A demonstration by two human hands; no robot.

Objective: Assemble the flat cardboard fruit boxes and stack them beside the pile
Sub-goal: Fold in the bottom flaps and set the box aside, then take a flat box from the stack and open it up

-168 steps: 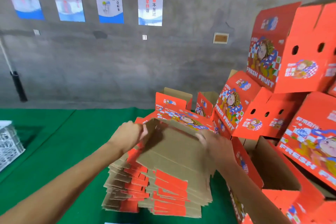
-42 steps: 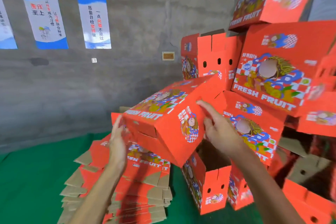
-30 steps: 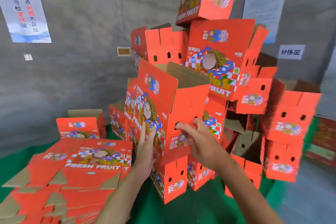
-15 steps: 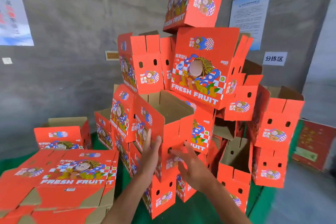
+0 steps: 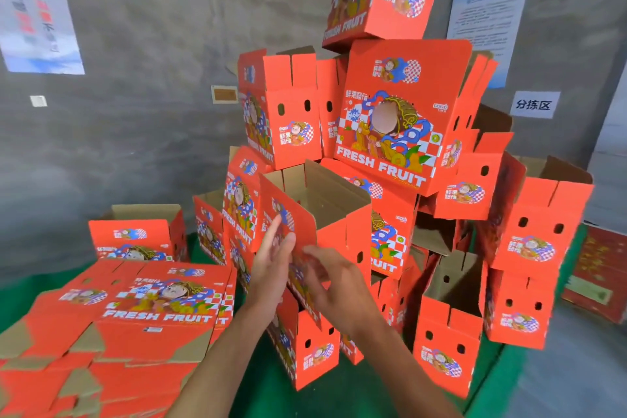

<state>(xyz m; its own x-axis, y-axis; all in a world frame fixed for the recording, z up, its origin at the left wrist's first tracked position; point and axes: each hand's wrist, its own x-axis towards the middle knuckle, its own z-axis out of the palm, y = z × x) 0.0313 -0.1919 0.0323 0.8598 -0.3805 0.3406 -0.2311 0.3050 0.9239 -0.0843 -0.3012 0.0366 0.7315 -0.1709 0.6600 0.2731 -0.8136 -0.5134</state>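
**Open box sits in the heap**

The open box sits in the big heap of red boxes, with its top open to the ceiling. The left hand has straight fingers, just at the box's printed side. The right hand has loose, spread fingers and holds nothing. The pile of flat boxes lies to the left on the green floor.

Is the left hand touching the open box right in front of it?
Touching. In the head view, the left hand lies with straight fingers flat on the printed side of the open box; no gap shows between them.
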